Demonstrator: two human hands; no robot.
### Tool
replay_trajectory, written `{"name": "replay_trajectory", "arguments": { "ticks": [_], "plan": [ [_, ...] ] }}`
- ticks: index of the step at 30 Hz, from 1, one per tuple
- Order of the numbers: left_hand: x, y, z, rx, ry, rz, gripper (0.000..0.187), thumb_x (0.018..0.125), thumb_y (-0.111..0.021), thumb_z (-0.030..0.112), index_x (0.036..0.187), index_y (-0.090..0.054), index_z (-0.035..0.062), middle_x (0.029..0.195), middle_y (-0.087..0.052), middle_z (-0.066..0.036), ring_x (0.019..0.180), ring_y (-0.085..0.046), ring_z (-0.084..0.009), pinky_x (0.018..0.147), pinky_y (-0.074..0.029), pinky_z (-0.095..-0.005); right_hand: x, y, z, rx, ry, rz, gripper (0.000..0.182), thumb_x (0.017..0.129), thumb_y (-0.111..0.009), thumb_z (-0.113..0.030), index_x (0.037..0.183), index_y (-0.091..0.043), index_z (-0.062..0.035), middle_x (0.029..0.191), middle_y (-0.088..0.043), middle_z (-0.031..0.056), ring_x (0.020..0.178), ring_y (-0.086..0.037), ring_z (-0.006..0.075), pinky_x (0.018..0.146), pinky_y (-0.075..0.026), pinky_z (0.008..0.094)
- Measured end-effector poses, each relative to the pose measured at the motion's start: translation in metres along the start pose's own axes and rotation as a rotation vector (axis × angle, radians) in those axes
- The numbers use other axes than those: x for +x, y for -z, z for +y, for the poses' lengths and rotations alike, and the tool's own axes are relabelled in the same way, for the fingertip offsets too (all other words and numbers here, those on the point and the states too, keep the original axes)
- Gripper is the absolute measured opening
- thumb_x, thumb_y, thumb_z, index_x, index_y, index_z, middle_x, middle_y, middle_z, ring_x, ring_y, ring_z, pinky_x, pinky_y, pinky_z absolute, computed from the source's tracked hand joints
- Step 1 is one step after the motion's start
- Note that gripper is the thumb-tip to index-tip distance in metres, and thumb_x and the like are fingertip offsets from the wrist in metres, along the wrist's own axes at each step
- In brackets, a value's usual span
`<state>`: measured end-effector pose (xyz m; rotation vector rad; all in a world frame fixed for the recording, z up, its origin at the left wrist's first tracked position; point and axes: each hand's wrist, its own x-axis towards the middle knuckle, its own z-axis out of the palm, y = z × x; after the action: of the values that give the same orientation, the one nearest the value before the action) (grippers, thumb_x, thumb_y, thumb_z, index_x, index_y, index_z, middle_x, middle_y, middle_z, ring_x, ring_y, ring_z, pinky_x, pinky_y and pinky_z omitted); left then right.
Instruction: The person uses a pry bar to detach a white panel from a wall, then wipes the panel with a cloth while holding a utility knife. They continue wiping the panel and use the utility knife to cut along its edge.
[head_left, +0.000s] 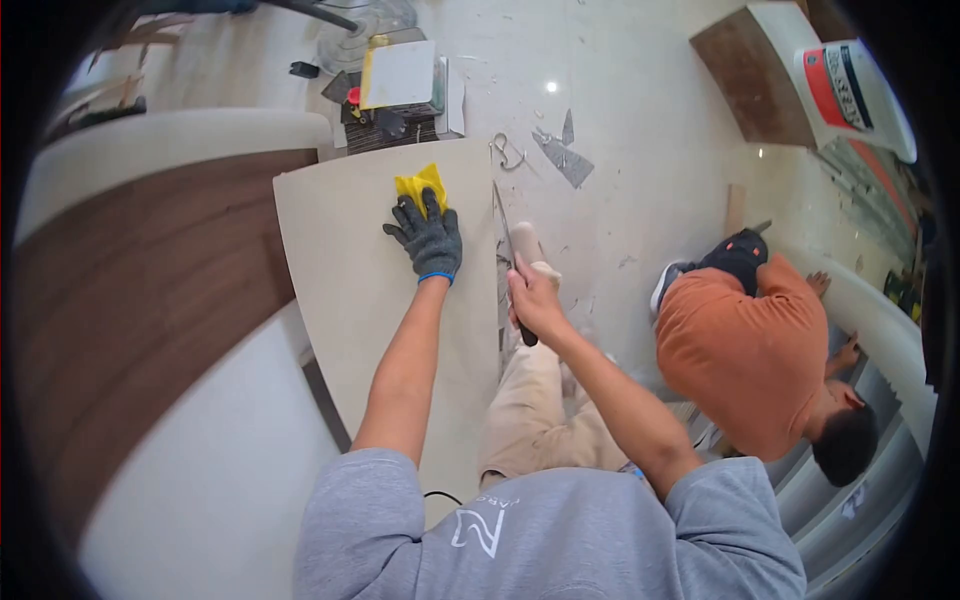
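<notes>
My left hand (428,238), in a grey work glove, presses a yellow cloth (420,185) flat on a beige panel (350,270) near its far edge. My right hand (535,298) is bare and grips the dark handle of a long thin blade (503,222). The blade runs along the panel's right edge, its tip pointing away from me. My leg in tan trousers shows below the right hand.
A person in an orange shirt (745,350) crouches at the right by white boards. A curved brown-and-white panel (130,290) lies at the left. Tools, a box (400,85) and metal scraps (560,155) litter the glossy floor beyond. A brown board (750,85) lies far right.
</notes>
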<state>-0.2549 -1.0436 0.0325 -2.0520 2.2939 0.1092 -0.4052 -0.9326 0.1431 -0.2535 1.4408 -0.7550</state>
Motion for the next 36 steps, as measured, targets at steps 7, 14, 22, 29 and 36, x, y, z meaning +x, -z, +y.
{"name": "replay_trajectory", "arguments": {
  "ticks": [7,14,22,29,36],
  "plan": [
    [0.014,-0.008,0.021,0.080,0.073,0.104,0.058,0.094,-0.038,0.036,0.146,-0.026,0.0121,0.148,-0.020,-0.027,0.135,-0.020,-0.0441,0.108,-0.003,-0.0618,-0.005,0.009,-0.025,-0.217,0.075,0.094,0.051,0.094,-0.046,-0.025,0.140,-0.035,-0.0056,0.079,-0.061,0.0200,0.064,-0.056,0.0239,0.069,-0.047,0.0328],
    [0.016,-0.007,0.022,0.050,0.056,0.089,0.060,0.094,-0.040,0.033,0.146,-0.023,0.0077,0.145,-0.022,-0.031,0.134,-0.020,-0.0479,0.107,-0.003,-0.0637,-0.024,0.010,-0.011,0.009,0.010,0.044,0.048,0.094,-0.049,-0.019,0.140,-0.038,-0.0107,0.073,-0.056,0.0152,0.062,-0.047,0.0158,0.066,-0.044,0.0283],
    [0.015,-0.008,0.021,0.069,0.060,0.041,0.060,0.094,-0.039,0.032,0.146,-0.022,0.0072,0.147,-0.018,-0.030,0.136,-0.017,-0.0482,0.108,-0.003,-0.0624,0.017,0.029,0.011,-0.024,0.096,0.029,0.047,0.094,-0.049,-0.019,0.139,-0.040,-0.0136,0.086,-0.064,0.0193,0.070,-0.057,0.0205,0.075,-0.046,0.0291],
    [0.016,-0.005,0.023,0.071,0.062,0.005,0.060,0.095,-0.037,0.032,0.146,-0.021,0.0056,0.147,-0.017,-0.030,0.136,-0.014,-0.0472,0.109,-0.002,-0.0617,0.036,0.027,0.019,-0.004,0.250,0.112,0.046,0.093,-0.050,-0.018,0.138,-0.042,-0.0136,0.090,-0.064,0.0192,0.069,-0.056,0.0208,0.074,-0.046,0.0288],
    [0.015,-0.006,0.022,0.105,0.075,-0.002,0.060,0.096,-0.034,0.031,0.147,-0.018,0.0055,0.151,-0.014,-0.023,0.139,-0.011,-0.0412,0.111,0.001,-0.0560,0.043,0.042,0.003,-0.031,0.136,0.024,0.046,0.092,-0.051,-0.015,0.138,-0.043,-0.0134,0.101,-0.065,0.0200,0.071,-0.056,0.0181,0.076,-0.046,0.0258]
  ]
}}
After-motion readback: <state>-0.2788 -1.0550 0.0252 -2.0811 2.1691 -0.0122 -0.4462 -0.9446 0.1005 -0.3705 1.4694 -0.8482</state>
